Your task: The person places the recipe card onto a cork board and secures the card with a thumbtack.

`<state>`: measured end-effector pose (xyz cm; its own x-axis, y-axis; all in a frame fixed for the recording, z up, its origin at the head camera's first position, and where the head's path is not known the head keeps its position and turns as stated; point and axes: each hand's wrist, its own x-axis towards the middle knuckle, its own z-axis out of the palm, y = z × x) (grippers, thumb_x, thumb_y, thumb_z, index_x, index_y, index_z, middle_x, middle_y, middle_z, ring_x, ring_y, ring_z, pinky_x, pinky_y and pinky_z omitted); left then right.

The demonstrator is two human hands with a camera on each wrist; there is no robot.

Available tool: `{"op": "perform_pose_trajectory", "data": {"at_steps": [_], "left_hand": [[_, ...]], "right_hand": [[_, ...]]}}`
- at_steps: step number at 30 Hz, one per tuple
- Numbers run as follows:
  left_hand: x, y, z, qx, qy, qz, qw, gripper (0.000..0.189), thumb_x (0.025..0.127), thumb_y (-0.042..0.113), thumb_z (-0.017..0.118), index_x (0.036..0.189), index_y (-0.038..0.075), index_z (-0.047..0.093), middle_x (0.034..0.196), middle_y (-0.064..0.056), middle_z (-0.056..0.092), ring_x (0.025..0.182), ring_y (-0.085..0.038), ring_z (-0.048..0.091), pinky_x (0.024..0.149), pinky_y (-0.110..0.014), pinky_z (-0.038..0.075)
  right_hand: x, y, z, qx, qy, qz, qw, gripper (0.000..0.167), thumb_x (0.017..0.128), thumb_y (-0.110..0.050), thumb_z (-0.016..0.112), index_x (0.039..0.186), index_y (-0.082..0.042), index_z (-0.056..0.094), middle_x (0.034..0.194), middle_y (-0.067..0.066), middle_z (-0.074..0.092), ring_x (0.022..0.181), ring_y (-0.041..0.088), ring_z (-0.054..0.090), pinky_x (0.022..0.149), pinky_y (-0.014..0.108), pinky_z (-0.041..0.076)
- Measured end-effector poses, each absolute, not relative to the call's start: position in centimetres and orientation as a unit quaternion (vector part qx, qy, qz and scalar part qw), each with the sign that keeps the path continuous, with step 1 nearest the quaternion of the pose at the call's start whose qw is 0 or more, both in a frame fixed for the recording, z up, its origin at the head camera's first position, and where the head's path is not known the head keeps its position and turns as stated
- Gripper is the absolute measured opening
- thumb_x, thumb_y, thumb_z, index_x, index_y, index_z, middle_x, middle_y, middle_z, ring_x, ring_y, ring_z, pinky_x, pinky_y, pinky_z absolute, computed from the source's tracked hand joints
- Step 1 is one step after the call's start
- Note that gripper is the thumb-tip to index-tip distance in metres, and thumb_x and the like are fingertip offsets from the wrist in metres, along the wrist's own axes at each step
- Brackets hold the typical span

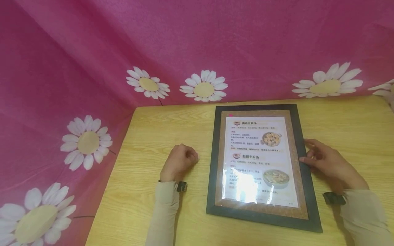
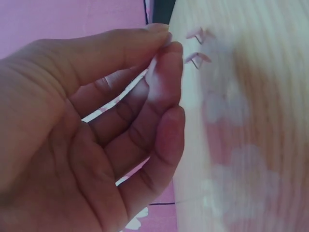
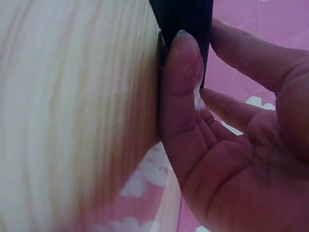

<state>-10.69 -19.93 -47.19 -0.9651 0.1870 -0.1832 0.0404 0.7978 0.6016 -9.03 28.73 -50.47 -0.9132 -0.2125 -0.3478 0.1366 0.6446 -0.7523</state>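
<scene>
A dark-framed cork board (image 1: 301, 191) lies on the wooden table, bearing a glossy printed recipe sheet (image 1: 246, 164). Along its right edge, my right hand (image 1: 333, 165) grips the frame with thumb and fingers. The dark edge (image 3: 186, 17) passes between them in the right wrist view. Left of the board, my left hand (image 1: 180, 162) has its fingers curled, thumb and fingertips together. A small pale bit (image 2: 167, 40) shows at that pinch, its kind mostly hidden. Two small pink thumbtack-like pieces (image 2: 197, 59) with thin dark points appear beside the fingertips.
A small pink pin (image 1: 231, 115) marks the sheet's upper left corner. The wooden table (image 1: 154, 130) meets a magenta cloth (image 1: 215, 41) with large white daisies behind and at the left. Bright glare covers the sheet's lower part.
</scene>
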Motion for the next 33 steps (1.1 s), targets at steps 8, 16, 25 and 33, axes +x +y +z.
{"op": "perform_pose_trajectory", "data": {"at_steps": [8, 16, 25, 33], "left_hand": [[-11.3, -18.7, -45.9, 0.091, 0.927, 0.337, 0.135, 0.011, 0.095, 0.003, 0.072, 0.093, 0.008, 0.082, 0.094, 0.0, 0.079, 0.09, -0.016, 0.066, 0.089, -0.037, 0.057], [-12.7, -16.6, -44.6, 0.138, 0.92, 0.347, 0.118, 0.009, 0.093, 0.002, 0.074, 0.095, 0.007, 0.081, 0.092, -0.002, 0.079, 0.086, -0.015, 0.068, 0.087, -0.035, 0.059], [-14.4, -13.4, -42.8, 0.185, 0.91, 0.353, 0.114, 0.007, 0.094, 0.008, 0.075, 0.098, 0.006, 0.081, 0.089, -0.001, 0.077, 0.078, -0.014, 0.066, 0.075, -0.026, 0.057], [-15.9, -10.0, -41.1, 0.208, 0.909, 0.347, 0.103, 0.013, 0.096, 0.01, 0.074, 0.107, 0.008, 0.081, 0.104, -0.002, 0.079, 0.088, -0.013, 0.067, 0.077, -0.023, 0.055]], "right_hand": [[-9.1, 28.9, -50.5, -0.015, 0.888, -0.407, 0.213, 0.084, 0.1, -0.028, 0.071, 0.162, 0.003, 0.023, 0.107, 0.012, 0.061, 0.088, 0.003, 0.055, 0.072, 0.019, 0.05], [-9.1, 28.8, -50.5, -0.018, 0.887, -0.412, 0.21, 0.082, 0.101, -0.023, 0.069, 0.162, 0.005, 0.022, 0.106, 0.012, 0.061, 0.084, 0.002, 0.055, 0.07, 0.021, 0.053], [-9.0, 28.6, -50.3, -0.017, 0.877, -0.432, 0.209, 0.082, 0.101, -0.02, 0.07, 0.162, 0.005, 0.021, 0.104, 0.009, 0.06, 0.083, 0.001, 0.055, 0.07, 0.022, 0.054], [-9.0, 28.5, -50.2, -0.016, 0.881, -0.424, 0.21, 0.081, 0.101, -0.021, 0.07, 0.161, 0.005, 0.023, 0.107, 0.013, 0.059, 0.084, 0.002, 0.055, 0.07, 0.022, 0.055]]}}
